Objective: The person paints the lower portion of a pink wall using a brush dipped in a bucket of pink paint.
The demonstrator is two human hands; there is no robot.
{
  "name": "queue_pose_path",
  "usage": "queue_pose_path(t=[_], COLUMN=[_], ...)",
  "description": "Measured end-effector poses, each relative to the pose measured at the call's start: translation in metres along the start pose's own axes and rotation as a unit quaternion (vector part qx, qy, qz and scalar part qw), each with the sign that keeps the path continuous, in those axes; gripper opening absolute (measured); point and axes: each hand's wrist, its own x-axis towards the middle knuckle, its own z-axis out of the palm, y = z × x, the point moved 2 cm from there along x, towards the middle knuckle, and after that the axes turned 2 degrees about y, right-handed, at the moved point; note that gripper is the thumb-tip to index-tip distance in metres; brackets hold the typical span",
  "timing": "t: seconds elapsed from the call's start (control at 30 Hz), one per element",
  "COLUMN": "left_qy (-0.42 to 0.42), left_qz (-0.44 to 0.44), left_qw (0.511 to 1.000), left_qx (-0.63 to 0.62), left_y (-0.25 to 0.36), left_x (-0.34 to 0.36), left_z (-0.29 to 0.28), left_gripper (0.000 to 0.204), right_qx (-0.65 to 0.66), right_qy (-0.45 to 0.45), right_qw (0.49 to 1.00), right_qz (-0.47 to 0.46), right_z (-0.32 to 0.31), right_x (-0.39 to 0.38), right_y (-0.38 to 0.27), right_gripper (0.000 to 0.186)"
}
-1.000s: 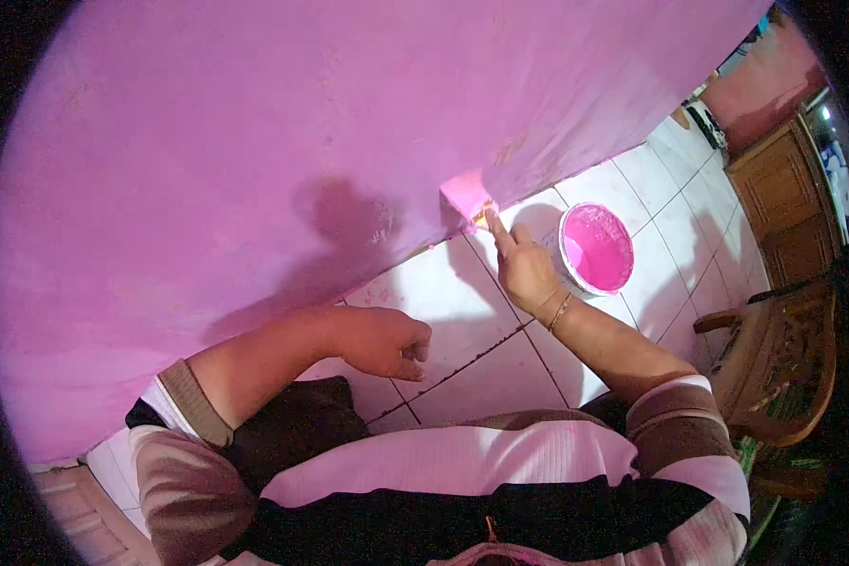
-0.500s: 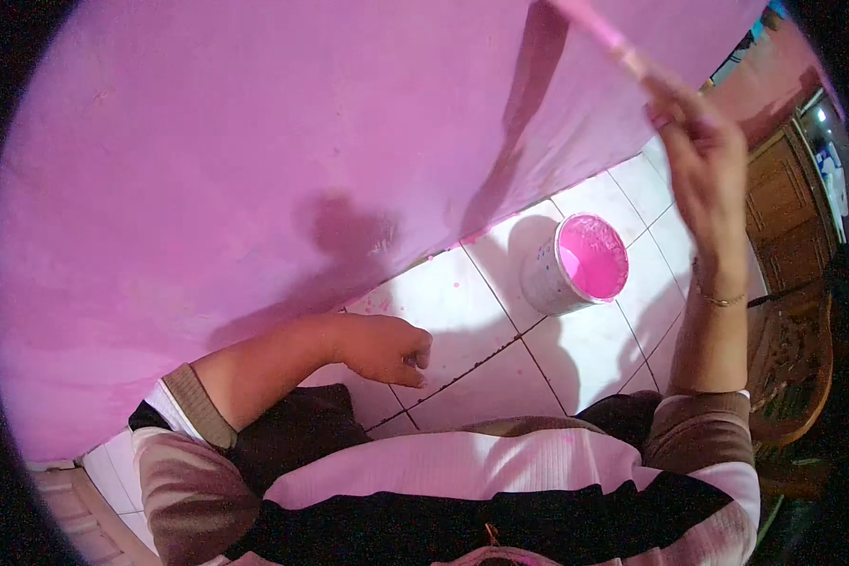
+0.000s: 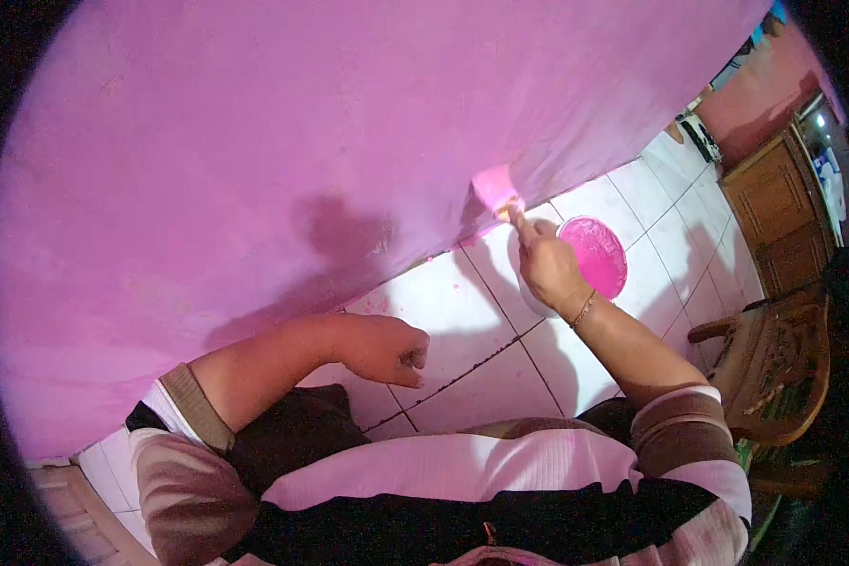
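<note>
A paintbrush (image 3: 498, 191) loaded with pink paint is against the lower part of the purple-pink wall (image 3: 255, 113), just above the tile floor. My right hand (image 3: 547, 264) grips its handle, over the near left side of a white bucket (image 3: 602, 264) of pink paint. Lower left of the bucket, my left hand (image 3: 387, 351) hangs above the floor (image 3: 453, 387) with its fingers curled in, and I see nothing in it. Pink drops spot the tiles along the foot of the wall.
A carved wooden chair (image 3: 781, 415) stands at the right edge, close by my right arm. Behind it is a wooden cabinet (image 3: 774, 203) with things on top. Assorted items sit at the far end of the wall. A pale panelled surface (image 3: 85, 514) shows at the lower left.
Half a second ago my right hand was raised high at the upper right with the brush; it has come back down to the wall's lower edge. My left hand has hardly moved.
</note>
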Motion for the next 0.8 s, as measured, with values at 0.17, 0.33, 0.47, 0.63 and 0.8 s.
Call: queue_pose_path(t=[0.17, 0.33, 0.47, 0.63, 0.8], left_qy=[0.021, -0.049, -0.009, -0.040, -0.026], left_qz=[0.031, -0.020, -0.003, -0.016, 0.006], left_qw=[0.999, 0.998, 1.000, 0.999, 1.000], left_qx=[-0.001, 0.034, 0.009, 0.019, 0.013], left_y=[0.000, 0.004, -0.005, -0.006, -0.010], left_x=[0.002, 0.006, -0.002, 0.001, 0.000], left_z=[0.002, -0.002, 0.002, 0.002, -0.002], left_gripper=[0.038, 0.042, 0.043, 0.041, 0.039], right_qx=[0.000, 0.034, 0.184, 0.286, 0.011], right_qy=[-0.086, 0.038, 0.239, 0.340, 0.246], right_qw=[0.996, 0.988, 0.936, 0.874, 0.966], right_qz=[0.006, -0.147, -0.182, -0.198, -0.080], right_z=[-0.019, -0.135, -0.241, -0.233, -0.094], right_x=[0.008, 0.055, 0.042, 0.050, 0.042], right_y=[-0.010, -0.008, -0.041, -0.057, -0.060], right_gripper=[0.054, 0.038, 0.034, 0.037, 0.062])
